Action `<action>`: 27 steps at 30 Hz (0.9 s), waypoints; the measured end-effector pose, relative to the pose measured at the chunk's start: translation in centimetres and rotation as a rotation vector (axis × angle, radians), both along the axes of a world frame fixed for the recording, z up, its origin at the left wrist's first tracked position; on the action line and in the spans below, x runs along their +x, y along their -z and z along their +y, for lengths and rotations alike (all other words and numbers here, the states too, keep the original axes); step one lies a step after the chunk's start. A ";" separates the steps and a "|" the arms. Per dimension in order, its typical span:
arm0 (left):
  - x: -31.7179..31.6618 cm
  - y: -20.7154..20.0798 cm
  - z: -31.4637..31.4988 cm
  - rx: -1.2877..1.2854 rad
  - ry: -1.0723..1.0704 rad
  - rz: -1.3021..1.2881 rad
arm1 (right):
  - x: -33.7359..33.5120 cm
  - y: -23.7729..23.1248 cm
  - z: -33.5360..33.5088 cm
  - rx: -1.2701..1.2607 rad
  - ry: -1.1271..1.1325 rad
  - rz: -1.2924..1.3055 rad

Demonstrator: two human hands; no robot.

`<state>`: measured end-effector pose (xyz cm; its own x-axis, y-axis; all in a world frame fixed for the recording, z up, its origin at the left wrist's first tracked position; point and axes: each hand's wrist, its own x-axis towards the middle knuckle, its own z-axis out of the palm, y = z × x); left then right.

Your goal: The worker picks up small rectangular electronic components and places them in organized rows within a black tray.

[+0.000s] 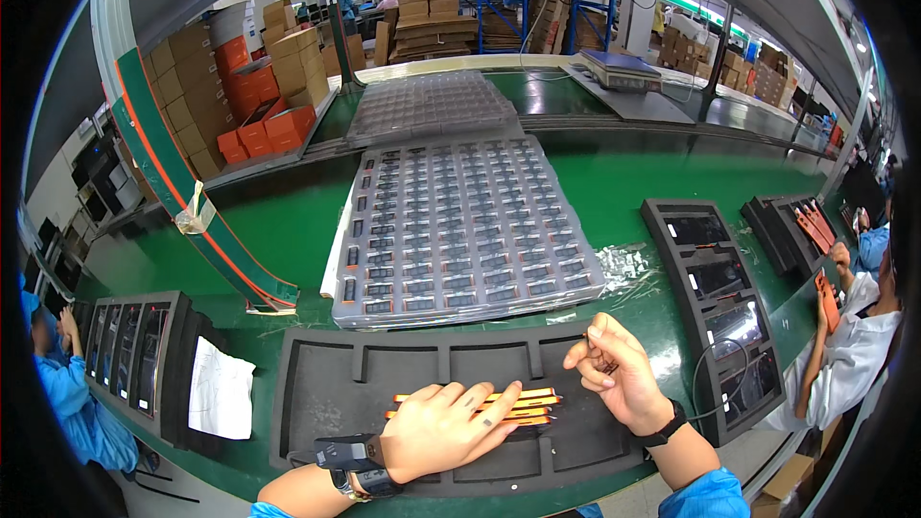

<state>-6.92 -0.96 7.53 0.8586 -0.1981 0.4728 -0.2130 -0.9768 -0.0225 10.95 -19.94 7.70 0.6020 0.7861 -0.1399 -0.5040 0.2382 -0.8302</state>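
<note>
A black foam tray (pixel 331 456) with shallow compartments lies in front of me. Several thin, orange-edged slabs (pixel 531 401), phone-like in shape, sit side by side in it. My left hand (pixel 451 430) lies over them and grips them, its thumb hidden. To the right, my right hand (pixel 619 374) is raised above the tray with thumb and forefinger pinched and the other fingers curled. A tiny dark bit shows near its fingertips, too small to name. Beyond the tray, a clear plastic blister tray (pixel 470 312) holds many small dark parts in rows.
Foam trays with dark phone-like panels stand at right (pixel 693 273) and left (pixel 175 355); a white sheet (pixel 221 388) rests on the left one. A green-and-orange post (pixel 182 187) rises at left. Co-workers sit on both sides, one holding an orange phone-like piece (pixel 826 302).
</note>
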 end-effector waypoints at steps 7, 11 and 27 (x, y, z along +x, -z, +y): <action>0.0 -0.1 0.0 0.014 -0.006 0.004 | -0.3 0.4 0.1 -0.035 -0.154 -0.054; 0.1 0.0 0.0 0.007 -0.008 -0.005 | -0.6 0.1 0.3 -0.088 -0.204 -0.090; 0.0 -0.1 0.0 0.011 -0.008 0.001 | -0.2 0.5 -0.2 -0.010 -0.226 -0.114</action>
